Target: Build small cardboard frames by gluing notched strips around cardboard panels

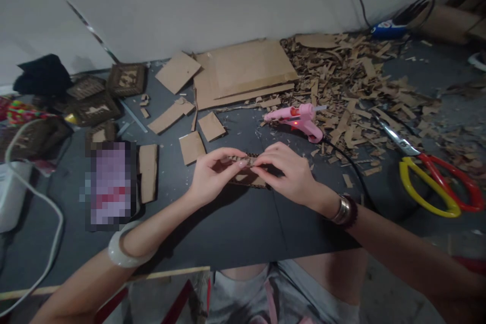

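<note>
Both hands meet near the middle of the dark table, working on cardboard. My left hand [213, 174] pinches a narrow cardboard strip [246, 161] between thumb and fingers. From the other side, my right hand [286, 169] closes its thumb and fingertips on the right end of that strip. Below and behind the fingers lies a small cardboard piece with corrugated edges [248, 178], partly covered by both hands. Just beyond my right hand rests a pink glue gun [294, 116] with a small red light showing.
Cardboard scraps [341, 81] heap up at the back right, near large scissors [429, 167] with red and yellow handles. Flat cardboard sheets [250, 68] lie at the back. Brown cardboard pieces [127, 78], a blurred-out phone-like object [110, 185] and a white power strip [13, 195] occupy the left.
</note>
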The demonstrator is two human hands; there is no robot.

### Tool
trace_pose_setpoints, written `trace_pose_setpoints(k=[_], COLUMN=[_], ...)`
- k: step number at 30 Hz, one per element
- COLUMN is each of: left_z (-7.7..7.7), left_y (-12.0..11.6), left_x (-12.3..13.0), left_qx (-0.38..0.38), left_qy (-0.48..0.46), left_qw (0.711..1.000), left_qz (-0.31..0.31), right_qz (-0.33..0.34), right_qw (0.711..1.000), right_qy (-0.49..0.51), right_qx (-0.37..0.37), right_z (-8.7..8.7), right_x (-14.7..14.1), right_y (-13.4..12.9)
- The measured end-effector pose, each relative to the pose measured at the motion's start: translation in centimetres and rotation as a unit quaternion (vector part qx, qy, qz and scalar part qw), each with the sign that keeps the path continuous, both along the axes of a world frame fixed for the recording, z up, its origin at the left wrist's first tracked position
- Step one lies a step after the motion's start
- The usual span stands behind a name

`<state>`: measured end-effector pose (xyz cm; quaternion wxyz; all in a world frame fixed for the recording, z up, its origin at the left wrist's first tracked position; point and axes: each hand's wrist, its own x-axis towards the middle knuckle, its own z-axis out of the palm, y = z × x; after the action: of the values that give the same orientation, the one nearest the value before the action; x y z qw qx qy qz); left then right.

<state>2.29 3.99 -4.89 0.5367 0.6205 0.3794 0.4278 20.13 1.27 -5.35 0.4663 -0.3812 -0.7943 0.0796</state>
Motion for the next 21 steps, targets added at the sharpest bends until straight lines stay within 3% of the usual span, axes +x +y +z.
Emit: trace_pose_setpoints(k=[7,21], left_z=[0.06,0.14], left_y=[0.17,0.14], left_x=[-0.16,-0.03], left_qx=[0.001,-0.03], left_qy=[0.023,-0.004], left_qw=[1.0,1.0], left_qz=[-0.006,-0.003], right_qz=[-0.019,0.028], right_qw=[1.0,1.0], right_qy=[-0.003,-0.004], right_qx=[-0.002,0.003], right_z=[-0.11,-0.16], right_x=[-0.05,-0.1], right_y=[-0.13,0.0])
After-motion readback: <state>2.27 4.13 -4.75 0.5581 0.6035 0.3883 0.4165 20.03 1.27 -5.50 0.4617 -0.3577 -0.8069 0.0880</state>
